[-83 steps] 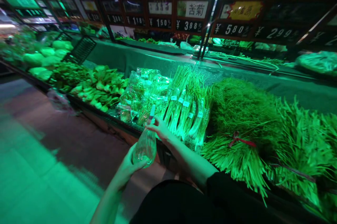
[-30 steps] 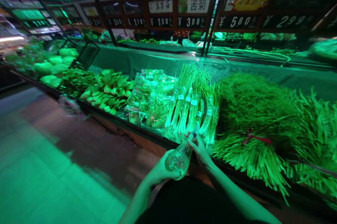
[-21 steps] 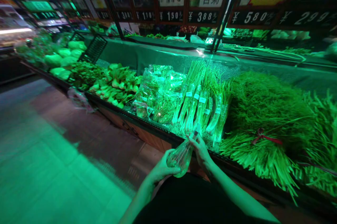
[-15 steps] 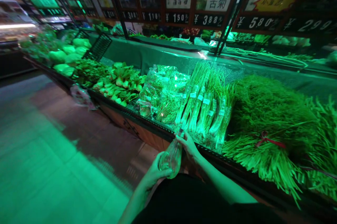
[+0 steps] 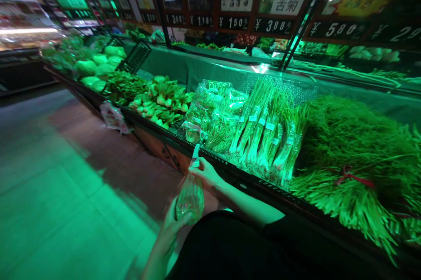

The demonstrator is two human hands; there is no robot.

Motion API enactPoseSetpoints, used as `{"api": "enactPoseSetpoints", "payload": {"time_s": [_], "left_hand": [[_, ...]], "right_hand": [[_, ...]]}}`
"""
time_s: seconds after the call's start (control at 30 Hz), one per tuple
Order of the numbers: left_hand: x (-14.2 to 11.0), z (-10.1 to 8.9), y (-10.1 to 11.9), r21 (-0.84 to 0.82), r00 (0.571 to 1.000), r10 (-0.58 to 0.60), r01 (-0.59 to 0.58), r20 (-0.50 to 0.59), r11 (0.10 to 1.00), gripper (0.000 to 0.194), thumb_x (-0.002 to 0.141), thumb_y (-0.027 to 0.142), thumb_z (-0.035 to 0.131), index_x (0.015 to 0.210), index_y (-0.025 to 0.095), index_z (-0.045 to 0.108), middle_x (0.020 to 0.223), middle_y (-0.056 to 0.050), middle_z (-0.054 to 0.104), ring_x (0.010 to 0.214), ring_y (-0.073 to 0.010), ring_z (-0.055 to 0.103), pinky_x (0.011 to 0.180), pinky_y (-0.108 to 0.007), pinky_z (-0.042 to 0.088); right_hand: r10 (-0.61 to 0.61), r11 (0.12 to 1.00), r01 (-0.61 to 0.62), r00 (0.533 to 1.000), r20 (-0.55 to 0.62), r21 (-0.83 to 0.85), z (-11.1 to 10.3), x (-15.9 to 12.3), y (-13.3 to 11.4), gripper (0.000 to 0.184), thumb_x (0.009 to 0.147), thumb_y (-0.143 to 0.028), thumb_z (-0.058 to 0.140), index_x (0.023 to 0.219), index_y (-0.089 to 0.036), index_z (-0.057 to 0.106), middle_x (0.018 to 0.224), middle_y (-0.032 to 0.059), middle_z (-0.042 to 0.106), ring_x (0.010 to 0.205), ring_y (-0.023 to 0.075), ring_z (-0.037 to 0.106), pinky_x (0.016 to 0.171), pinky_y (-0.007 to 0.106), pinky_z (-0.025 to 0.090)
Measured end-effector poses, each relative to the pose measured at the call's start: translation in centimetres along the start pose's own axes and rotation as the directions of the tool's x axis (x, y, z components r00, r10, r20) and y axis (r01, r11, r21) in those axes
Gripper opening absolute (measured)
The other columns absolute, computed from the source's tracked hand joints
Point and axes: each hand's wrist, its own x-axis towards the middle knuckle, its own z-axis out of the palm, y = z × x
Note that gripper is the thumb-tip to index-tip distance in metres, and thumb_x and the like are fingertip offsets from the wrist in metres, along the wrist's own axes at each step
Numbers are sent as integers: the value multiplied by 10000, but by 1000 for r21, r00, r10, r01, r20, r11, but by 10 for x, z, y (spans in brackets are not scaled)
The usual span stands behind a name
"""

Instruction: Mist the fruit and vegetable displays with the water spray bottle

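A clear spray bottle (image 5: 191, 194) with a pale nozzle top stands tilted in front of my body, with some liquid visible low inside it. My left hand (image 5: 174, 221) is closed around its lower body from the left. My right hand (image 5: 208, 174) is shut on its neck, just below the nozzle, with the fingertips partly hidden. Just beyond the bottle, plastic-wrapped bundles of scallions (image 5: 259, 135) with small labels and clear bags of leafy greens (image 5: 217, 109) lie on the sloping vegetable stand.
The stand's dark front edge (image 5: 243, 170) runs diagonally past my hands. Feathery greens (image 5: 358, 135) tied with red ribbon are piled at right; bok choy (image 5: 164, 98) and cabbages (image 5: 105, 69) lie at left. Price signs (image 5: 274, 23) hang above. Tiled floor (image 5: 66, 192) stretches left.
Both hands and the spray bottle have moved left and the bottle's nozzle top now shows more fully. The stand has shifted slightly right in view. Both hands keep their hold.
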Motion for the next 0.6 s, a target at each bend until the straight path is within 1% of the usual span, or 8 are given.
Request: {"api": "enactPoseSetpoints", "payload": {"time_s": [0.07, 0.13, 0.2, 0.27, 0.37, 0.5, 0.53, 0.6], "left_hand": [[6, -4, 0, 7, 1000, -4, 4, 15, 1000, 844, 675, 376, 934, 1416, 191, 575, 1385, -134, 716, 1395, -381, 600, 1135, -430, 511], [16, -6, 1, 2, 999, -7, 7, 33, 1000, 873, 652, 382, 951, 1421, 195, 583, 1395, -144, 716, 1401, -396, 597, 1150, -450, 502], [29, -5, 3, -12, 996, -8, 9, 90, 1000, 904, 623, 383, 975, 1422, 204, 592, 1438, -155, 694, 1418, -408, 582, 1170, -465, 487], [44, -1, 6, -30, 986, -5, 10, 164, 1000, 928, 602, 377, 994, 1423, 215, 595, 1482, -161, 663, 1433, -412, 567, 1187, -477, 466], [69, 5, 10, -61, 963, -19, 36, 269, 998, 953, 555, 372, 1025, 1399, 228, 604, 1469, -152, 661, 1409, -403, 577, 1194, -499, 436], [102, 9, 21, -77, 902, -56, 98, 428, 992, 939, 500, 395, 1046, 1324, 234, 625, 1349, -119, 705, 1331, -382, 611, 1175, -531, 408], [110, 9, 26, -69, 892, -61, 103, 448, 992, 928, 497, 389, 1048, 1310, 239, 627, 1335, -109, 707, 1331, -373, 609, 1177, -526, 402], [124, 8, 35, -54, 887, -68, 104, 457, 993, 917, 496, 368, 1050, 1299, 253, 622, 1336, -92, 701, 1345, -353, 601, 1174, -504, 403]], "right_hand": [[1, 1000, -1, 1000, -8, -16, -4, 0, -2, 544, 563, -555, 955, 891, -241, 657, 861, -28, 700, 860, 211, 658, 918, 382, 518], [1, 1000, -2, 1000, -27, -31, -13, 0, -6, 540, 578, -566, 950, 895, -241, 658, 877, -20, 712, 892, 222, 671, 936, 386, 521], [3, 999, -5, 999, -50, -42, -25, 0, -9, 533, 606, -590, 931, 899, -247, 648, 875, -11, 715, 912, 239, 684, 927, 394, 531], [9, 998, -14, 995, -98, -54, -38, 0, -10, 526, 621, -611, 915, 890, -250, 642, 876, 5, 724, 925, 258, 696, 915, 405, 540], [25, 997, -38, 979, -200, -61, -57, 3, -10, 522, 627, -607, 914, 902, -243, 661, 948, 51, 769, 976, 290, 716, 947, 435, 547], [62, 997, -72, 949, -310, -21, -69, 12, -13, 596, 615, -622, 917, 1013, -244, 684, 1038, 93, 809, 1075, 335, 734, 1003, 483, 551], [76, 996, -84, 945, -319, -12, -70, 15, -16, 621, 606, -629, 919, 1036, -244, 688, 1045, 97, 815, 1100, 344, 734, 1019, 491, 548], [107, 994, -113, 946, -306, -3, -69, 25, -22, 651, 588, -631, 926, 1054, -240, 695, 1051, 104, 823, 1135, 353, 733, 1047, 499, 541]]}}
